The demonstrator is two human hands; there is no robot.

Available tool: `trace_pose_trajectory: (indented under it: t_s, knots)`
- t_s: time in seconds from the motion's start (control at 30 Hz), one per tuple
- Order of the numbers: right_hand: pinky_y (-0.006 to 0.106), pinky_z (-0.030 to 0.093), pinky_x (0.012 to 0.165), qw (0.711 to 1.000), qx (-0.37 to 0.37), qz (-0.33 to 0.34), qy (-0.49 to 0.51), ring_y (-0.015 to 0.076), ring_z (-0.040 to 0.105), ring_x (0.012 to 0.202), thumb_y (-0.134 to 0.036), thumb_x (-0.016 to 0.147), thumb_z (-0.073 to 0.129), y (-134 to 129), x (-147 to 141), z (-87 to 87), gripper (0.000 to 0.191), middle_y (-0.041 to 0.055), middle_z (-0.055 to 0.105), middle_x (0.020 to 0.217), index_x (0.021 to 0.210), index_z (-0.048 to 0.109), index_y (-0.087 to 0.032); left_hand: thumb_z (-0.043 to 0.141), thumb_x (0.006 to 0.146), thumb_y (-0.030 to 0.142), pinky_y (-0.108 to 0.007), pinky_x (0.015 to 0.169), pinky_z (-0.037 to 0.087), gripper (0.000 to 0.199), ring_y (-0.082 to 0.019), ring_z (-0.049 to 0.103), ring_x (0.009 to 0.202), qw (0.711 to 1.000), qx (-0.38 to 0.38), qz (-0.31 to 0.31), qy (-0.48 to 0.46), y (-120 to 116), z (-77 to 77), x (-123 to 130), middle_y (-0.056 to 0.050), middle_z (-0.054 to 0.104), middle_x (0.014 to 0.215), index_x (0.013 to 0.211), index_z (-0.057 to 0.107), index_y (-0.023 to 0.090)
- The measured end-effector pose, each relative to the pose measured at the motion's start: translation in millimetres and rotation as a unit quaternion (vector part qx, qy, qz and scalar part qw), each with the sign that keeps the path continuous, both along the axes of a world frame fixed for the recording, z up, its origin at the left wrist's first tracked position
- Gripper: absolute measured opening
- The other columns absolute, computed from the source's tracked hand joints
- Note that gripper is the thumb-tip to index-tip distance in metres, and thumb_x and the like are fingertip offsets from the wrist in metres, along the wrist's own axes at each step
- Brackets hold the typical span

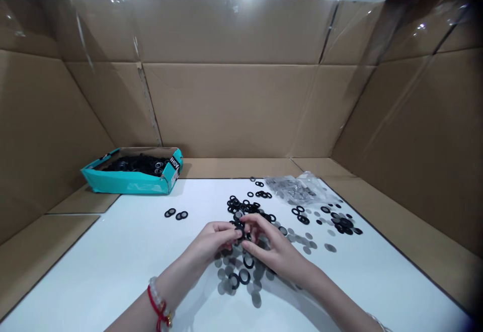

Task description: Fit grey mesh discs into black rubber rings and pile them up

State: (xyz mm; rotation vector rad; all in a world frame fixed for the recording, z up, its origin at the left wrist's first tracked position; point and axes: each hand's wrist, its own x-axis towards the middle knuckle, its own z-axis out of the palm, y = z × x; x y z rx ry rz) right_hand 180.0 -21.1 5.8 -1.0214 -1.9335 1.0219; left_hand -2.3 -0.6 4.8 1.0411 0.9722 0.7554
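Observation:
My left hand [218, 236] pinches a black rubber ring [239, 232] between thumb and fingers, just above the pile on the white table. Facing it, my right hand [272, 246] curves round the same spot, its thumb and forefinger apart. Whether its hidden inner fingers touch a ring, I cannot tell. Behind the hands lies a heap of black rings [249, 207]. Small grey mesh discs [256, 299] are scattered under and in front of the hands, with a few loose rings [244, 276] among them.
A turquoise box [130, 183] full of black rings stands at the back left. Several rings with discs in them [181, 215] lie left of the heap. To the right are a clear plastic bag [296, 188] and a black ring cluster [343, 224]. Cardboard walls [230, 110] surround the table.

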Motion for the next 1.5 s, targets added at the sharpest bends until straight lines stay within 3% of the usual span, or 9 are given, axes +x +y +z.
trace_pose_trajectory:
  t_s: [0.07,0.33,0.5,0.63,0.9,1.13,1.33,1.47,1.5]
  knots:
    - [0.033,0.045,0.079,0.999,0.032,0.016,-0.01,0.0175,0.052,0.085,-0.025,0.09,0.054,-1,0,1.2,0.032,0.0044,0.054,0.101,0.122,0.05,-0.027,0.075,0.06,0.035,-0.023,0.055,0.027,0.026,-0.009,0.039,0.053,1.0,0.0,-0.007,-0.007,0,-3.3,0,0.003,0.05,0.056,0.063,0.065,0.012]
    - [0.028,0.043,0.068,0.998,0.059,-0.012,-0.016,0.0151,0.05,0.077,-0.02,0.085,0.06,-2,-3,1.0,0.013,0.0007,0.052,0.09,0.097,0.055,-0.023,0.074,0.061,0.034,-0.024,0.055,0.027,0.025,-0.01,0.039,0.054,0.999,-0.008,-0.03,-0.014,-3,-2.8,1,0.002,0.048,0.054,0.055,0.061,0.014]
    - [0.028,0.042,0.066,1.0,-0.004,-0.014,0.006,0.0145,0.049,0.073,-0.031,0.086,0.061,-2,-2,3.3,0.018,0.0013,0.052,0.087,0.097,0.052,-0.021,0.077,0.057,0.038,-0.023,0.055,0.026,0.029,-0.01,0.039,0.055,1.0,-0.013,-0.014,0.004,-6,9.9,3,0.002,0.05,0.055,0.059,0.063,0.013]
    - [0.027,0.035,0.059,0.998,-0.053,0.013,-0.014,0.0135,0.044,0.067,-0.039,0.095,0.046,-1,-1,4.5,0.025,-0.0007,0.049,0.073,0.079,0.05,-0.02,0.076,0.057,0.036,-0.024,0.054,0.024,0.028,-0.01,0.039,0.055,0.999,0.033,0.002,0.036,-7,17.8,3,0.003,0.047,0.052,0.053,0.059,0.014]
    - [0.026,0.025,0.055,0.997,-0.061,0.032,0.041,0.0121,0.033,0.062,-0.043,0.094,0.044,-2,-3,3.9,0.037,-0.0038,0.035,0.065,0.066,0.038,-0.02,0.077,0.058,0.033,-0.024,0.055,0.026,0.025,-0.011,0.042,0.056,0.999,0.05,-0.012,-0.006,-3,10.7,1,0.002,0.05,0.054,0.054,0.061,0.013]
    - [0.025,0.026,0.055,0.991,-0.097,0.056,0.067,0.0118,0.035,0.06,-0.053,0.09,0.048,3,1,1.4,0.041,-0.0036,0.039,0.064,0.067,0.045,-0.019,0.077,0.063,0.033,-0.023,0.06,0.032,0.026,-0.012,0.048,0.064,0.994,0.062,-0.076,-0.042,-7,17.7,-1,0.0,0.053,0.061,0.056,0.061,0.013]
    - [0.026,0.027,0.055,0.998,-0.041,0.041,0.001,0.0118,0.036,0.06,-0.043,0.095,0.043,-2,-1,3.1,0.038,-0.0036,0.037,0.064,0.065,0.04,-0.019,0.076,0.06,0.035,-0.024,0.053,0.024,0.028,-0.01,0.041,0.054,0.998,0.033,-0.042,0.016,-6,16.5,0,0.002,0.05,0.052,0.053,0.059,0.014]
    - [0.028,0.037,0.062,0.999,0.005,0.021,-0.043,0.0144,0.044,0.069,-0.03,0.092,0.052,-5,1,9.2,0.01,0.0,0.05,0.079,0.096,0.055,-0.022,0.075,0.056,0.032,-0.026,0.051,0.019,0.028,-0.009,0.036,0.049,0.999,0.007,-0.05,-0.001,-3,10.1,1,0.003,0.045,0.045,0.046,0.055,0.015]
    - [0.029,0.04,0.066,0.998,0.022,0.03,-0.045,0.0154,0.047,0.074,-0.026,0.089,0.054,-6,1,10.4,0.017,0.0015,0.052,0.086,0.106,0.055,-0.023,0.075,0.055,0.031,-0.026,0.05,0.019,0.027,-0.009,0.035,0.048,0.999,0.001,-0.049,-0.007,-3,8.4,1,0.003,0.045,0.045,0.046,0.056,0.015]
